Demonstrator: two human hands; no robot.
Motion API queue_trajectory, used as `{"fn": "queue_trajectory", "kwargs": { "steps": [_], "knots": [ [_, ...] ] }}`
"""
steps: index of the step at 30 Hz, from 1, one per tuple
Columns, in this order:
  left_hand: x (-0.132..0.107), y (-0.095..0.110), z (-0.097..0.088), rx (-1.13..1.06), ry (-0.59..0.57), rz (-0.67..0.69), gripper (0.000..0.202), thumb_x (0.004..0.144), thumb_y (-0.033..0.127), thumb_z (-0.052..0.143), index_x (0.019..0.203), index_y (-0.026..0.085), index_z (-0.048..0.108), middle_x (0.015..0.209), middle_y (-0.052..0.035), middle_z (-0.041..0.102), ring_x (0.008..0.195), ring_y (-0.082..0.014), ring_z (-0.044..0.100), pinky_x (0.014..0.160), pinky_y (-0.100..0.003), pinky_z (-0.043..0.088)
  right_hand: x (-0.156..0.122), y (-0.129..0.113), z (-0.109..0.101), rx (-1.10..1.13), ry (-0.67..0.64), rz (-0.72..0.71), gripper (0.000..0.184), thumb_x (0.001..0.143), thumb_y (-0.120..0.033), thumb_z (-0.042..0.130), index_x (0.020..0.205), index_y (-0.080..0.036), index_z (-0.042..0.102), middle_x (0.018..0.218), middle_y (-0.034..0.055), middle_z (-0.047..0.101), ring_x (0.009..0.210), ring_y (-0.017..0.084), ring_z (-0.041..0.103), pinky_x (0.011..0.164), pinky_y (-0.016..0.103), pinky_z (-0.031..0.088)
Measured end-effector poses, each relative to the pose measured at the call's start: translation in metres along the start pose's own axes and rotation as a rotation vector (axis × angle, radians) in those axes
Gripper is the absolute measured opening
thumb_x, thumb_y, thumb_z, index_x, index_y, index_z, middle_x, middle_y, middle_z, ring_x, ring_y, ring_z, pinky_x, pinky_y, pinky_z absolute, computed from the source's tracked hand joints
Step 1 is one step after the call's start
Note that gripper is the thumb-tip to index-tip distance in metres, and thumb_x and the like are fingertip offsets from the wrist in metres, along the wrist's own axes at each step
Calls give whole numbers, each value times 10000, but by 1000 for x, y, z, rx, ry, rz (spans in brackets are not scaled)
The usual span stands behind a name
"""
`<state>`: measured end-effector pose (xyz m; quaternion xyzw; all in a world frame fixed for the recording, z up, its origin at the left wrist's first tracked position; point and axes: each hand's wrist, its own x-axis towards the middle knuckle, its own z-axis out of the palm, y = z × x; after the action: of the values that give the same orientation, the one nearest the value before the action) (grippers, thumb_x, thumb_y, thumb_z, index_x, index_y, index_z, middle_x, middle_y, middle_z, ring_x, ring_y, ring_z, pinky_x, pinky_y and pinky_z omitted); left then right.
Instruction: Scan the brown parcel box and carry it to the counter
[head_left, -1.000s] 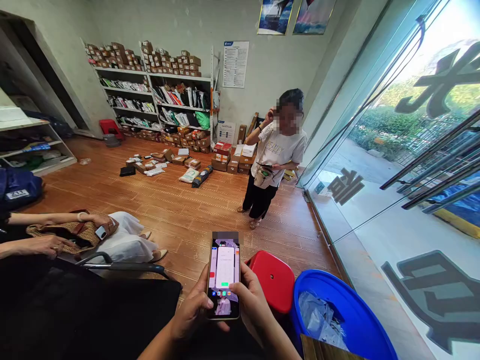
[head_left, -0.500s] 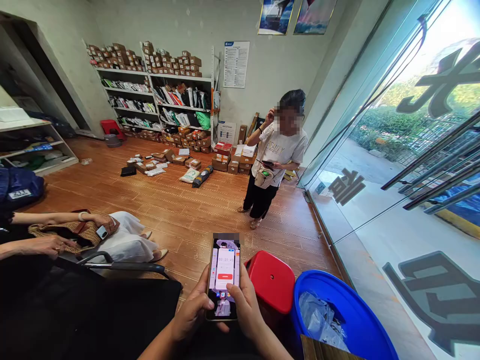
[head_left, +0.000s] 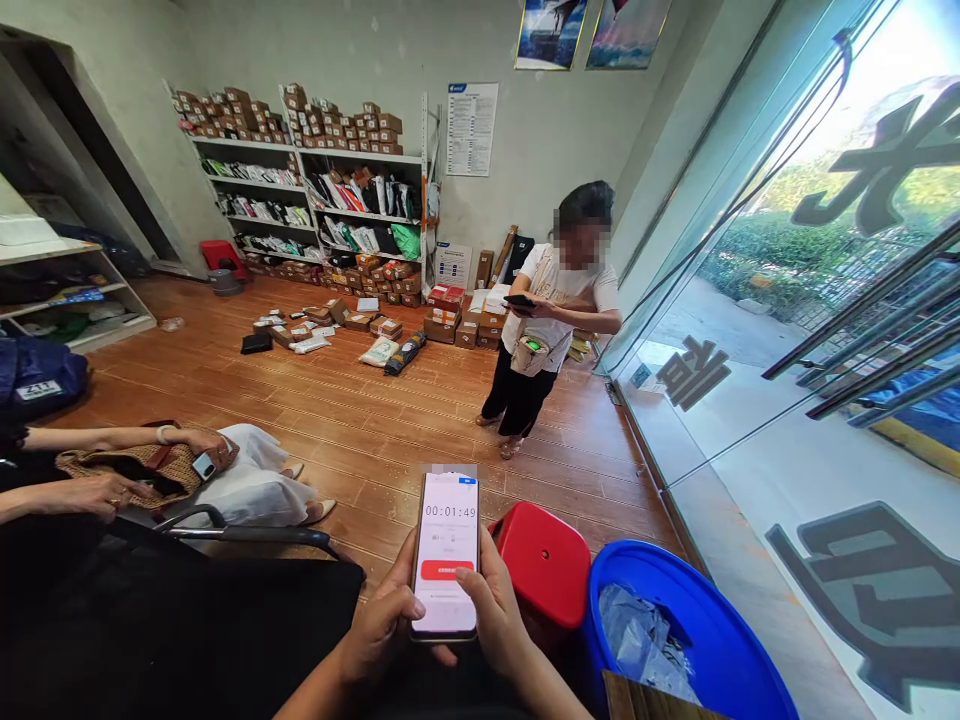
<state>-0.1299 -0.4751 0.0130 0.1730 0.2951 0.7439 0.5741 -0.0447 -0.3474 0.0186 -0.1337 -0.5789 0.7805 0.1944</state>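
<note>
A smartphone (head_left: pixel 448 545) is held upright in front of me, low in the middle of the view. Its bright screen reads 00:01:49 above a red button. My left hand (head_left: pixel 384 612) is closed around the phone's left side, the thumb lying at the lower left edge. On the other side my right hand (head_left: pixel 498 610) grips the right edge, its thumb over the screen just by the red button. Most of the fingers are hidden behind the phone.
A red stool (head_left: pixel 545 560) and a blue tub (head_left: pixel 697 630) with plastic bags stand close on my right. At left sits a person with a woven bag (head_left: pixel 150 465). Another person stands ahead holding a phone. Parcels (head_left: pixel 322 325) lie before loaded shelves (head_left: pixel 360 155).
The phone's screen has switched from a shrunken app card to the full timer page. The standing person has lowered a raised hand and brought a phone up. My hands have hardly moved.
</note>
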Motion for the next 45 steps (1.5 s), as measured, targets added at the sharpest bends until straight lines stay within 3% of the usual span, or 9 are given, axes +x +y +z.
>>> {"fn": "queue_trajectory", "kwargs": {
  "steps": [13, 20, 26, 31, 35, 40, 45],
  "knots": [
    [0, -4, -8, -4, -27, -3, 925, 692, 37, 409, 1455, 421, 55, 1212, -16, 610, 951, -225, 639, 669, -329, 586, 0, 3, 0, 30, -7, 17, 583, 774, -467, 592, 1289, -222, 471, 1044, 85, 691, 911, 254, 645, 767, 363, 526],
    [0, -3, 2, 123, 56, -41, 1137, 586, 36, 552, 1450, 372, -106, 1271, -74, 575, 989, -259, 628, 657, -311, 572, -2, 2, 0, 89, 28, 37, 578, 747, -489, 629, 1255, -237, 514, 1105, 83, 679, 932, 251, 648, 773, 351, 531],
    [5, -2, 13, 161, 102, -71, 1128, 560, 19, 537, 1458, 396, -31, 1290, -51, 561, 969, -240, 628, 685, -322, 568, -1, 4, -8, 130, 20, 47, 591, 752, -515, 613, 1250, -214, 517, 1068, 94, 685, 907, 256, 648, 765, 368, 526],
    [22, -8, 17, 170, 154, -91, 1156, 573, 11, 549, 1446, 396, -102, 1302, -62, 553, 959, -229, 630, 659, -290, 559, 7, -2, -25, 116, 4, 63, 583, 767, -516, 592, 1257, -212, 506, 1036, 94, 688, 848, 239, 646, 722, 351, 518],
    [43, -15, 14, 74, 83, -73, 1185, 506, 20, 487, 1436, 361, -164, 1340, -80, 525, 999, -264, 621, 665, -321, 567, 17, -4, -44, 100, 12, 51, 574, 757, -526, 603, 1226, -204, 527, 992, 85, 688, 854, 243, 642, 725, 353, 519],
    [70, -31, 3, -21, 57, 0, 1008, 622, 61, 433, 1454, 401, -24, 1234, -45, 592, 944, -237, 626, 655, -336, 573, 32, -1, -69, 27, 26, 71, 541, 749, -511, 637, 1183, -209, 528, 1062, 84, 666, 906, 236, 629, 764, 351, 520],
    [92, -42, -11, -65, 189, 93, 974, 623, 104, 440, 1446, 438, 41, 1198, -34, 593, 834, -201, 617, 590, -323, 570, 55, -1, -74, -70, 47, 102, 608, 725, -476, 686, 1228, -208, 476, 1087, 71, 649, 944, 223, 615, 826, 334, 500]
  ]
}}
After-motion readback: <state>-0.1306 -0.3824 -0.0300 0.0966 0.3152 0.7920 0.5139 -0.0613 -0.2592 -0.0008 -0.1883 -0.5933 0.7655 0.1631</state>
